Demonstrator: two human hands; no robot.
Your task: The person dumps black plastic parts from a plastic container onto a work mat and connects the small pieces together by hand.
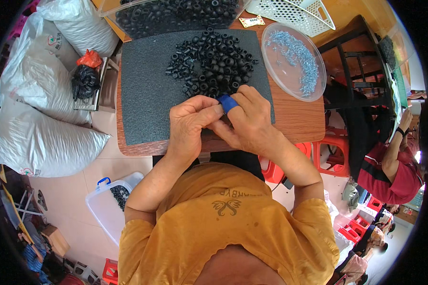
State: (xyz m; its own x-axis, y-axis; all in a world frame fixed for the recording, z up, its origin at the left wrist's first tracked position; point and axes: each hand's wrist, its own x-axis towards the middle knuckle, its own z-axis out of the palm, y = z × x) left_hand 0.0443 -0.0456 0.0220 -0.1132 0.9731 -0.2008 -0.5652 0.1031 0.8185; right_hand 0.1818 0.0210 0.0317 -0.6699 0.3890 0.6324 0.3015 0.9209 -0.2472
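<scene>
My left hand (191, 119) and my right hand (252, 116) meet over the near edge of a dark grey mat (145, 85). Fingers and thumbs of both are closed in a pinch. Whatever lies between the fingertips is mostly hidden; only a dark speck shows there. A blue band (228, 103) wraps a finger of my right hand. Just beyond my fingers is a heap of small black knob-like parts (223, 64), with smaller black pieces (178, 61) on its left side. Right of the mat, a round clear tray (281, 72) holds many tiny bluish-silver pieces (309, 78).
A clear bin (108, 13) of black parts and a white perforated basket (318, 21) stand at the far side. White sacks (47, 142) are piled left. A plastic tub (97, 206) sits on the floor. Red stools (340, 167) and a person in dark red (392, 175) are right.
</scene>
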